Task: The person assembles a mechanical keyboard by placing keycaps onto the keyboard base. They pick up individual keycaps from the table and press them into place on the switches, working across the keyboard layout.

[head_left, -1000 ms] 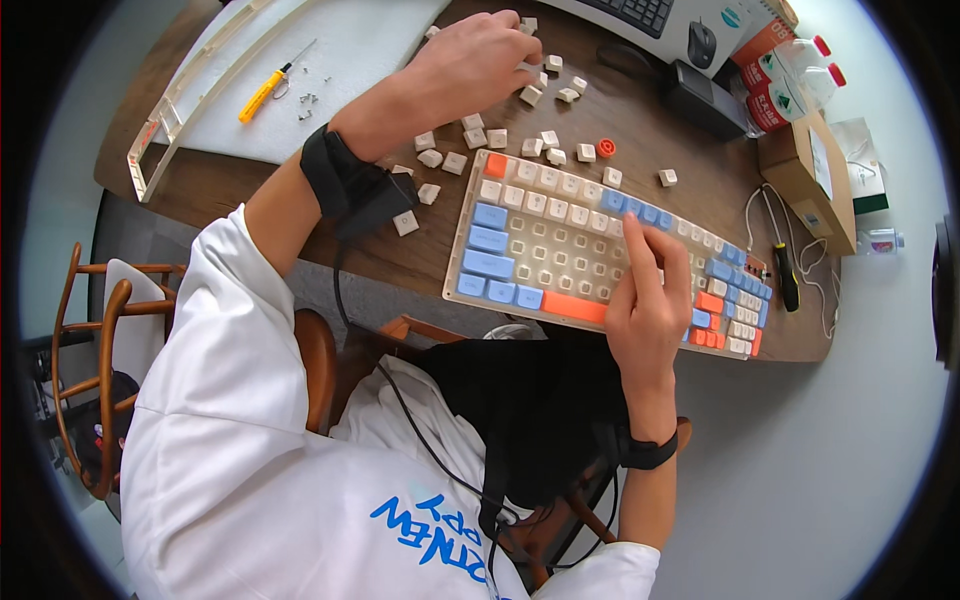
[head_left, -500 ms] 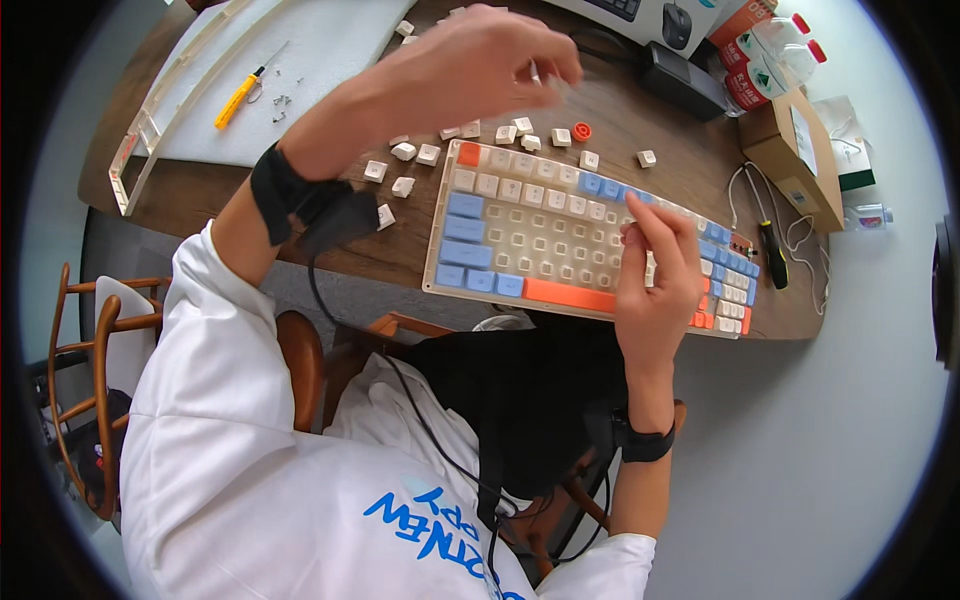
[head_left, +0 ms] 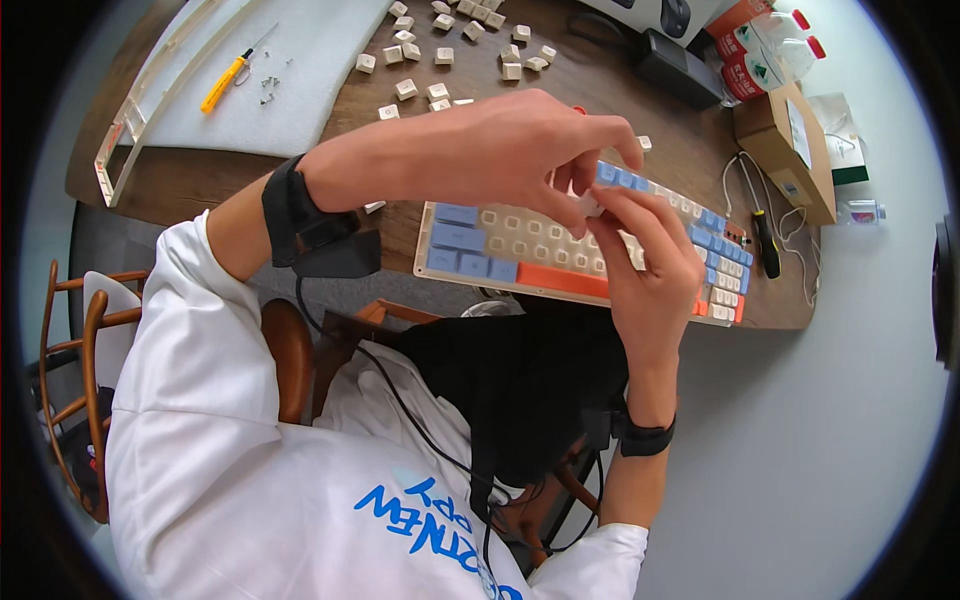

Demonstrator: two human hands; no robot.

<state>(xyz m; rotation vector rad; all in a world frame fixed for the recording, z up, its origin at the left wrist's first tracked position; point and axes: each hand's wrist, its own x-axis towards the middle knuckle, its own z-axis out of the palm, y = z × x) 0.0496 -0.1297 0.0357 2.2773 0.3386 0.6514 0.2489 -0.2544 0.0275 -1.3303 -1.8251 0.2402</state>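
Note:
Above the keyboard (head_left: pixel 562 281) my two hands meet at the fingertips around a small off-white keycap (head_left: pixel 591 206), partly hidden by the fingers. My left hand (head_left: pixel 555 145) reaches across from the left and pinches it with thumb and fingers. From the other side, my right hand (head_left: pixel 655 245) has its thumb and forefinger closed on it too. The keyboard has blue, white and orange keycaps, while bare switch positions show in its middle rows. My left hand and forearm cover part of its upper left.
Several loose white keycaps (head_left: pixel 443 57) lie beyond my left arm. A yellow screwdriver (head_left: pixel 222 88), small screws (head_left: pixel 267 92) and a pale frame (head_left: pixel 108 170) rest on a white foam sheet (head_left: pixel 310 75). Right: a cardboard box (head_left: pixel 790 150), a dark screwdriver (head_left: pixel 766 245), a white cable (head_left: pixel 745 160) and bottles (head_left: pixel 770 55).
My left hand has come down and right from above the loose keycaps to meet my right hand. The keycap is now between both hands' fingertips. The view has shifted slightly.

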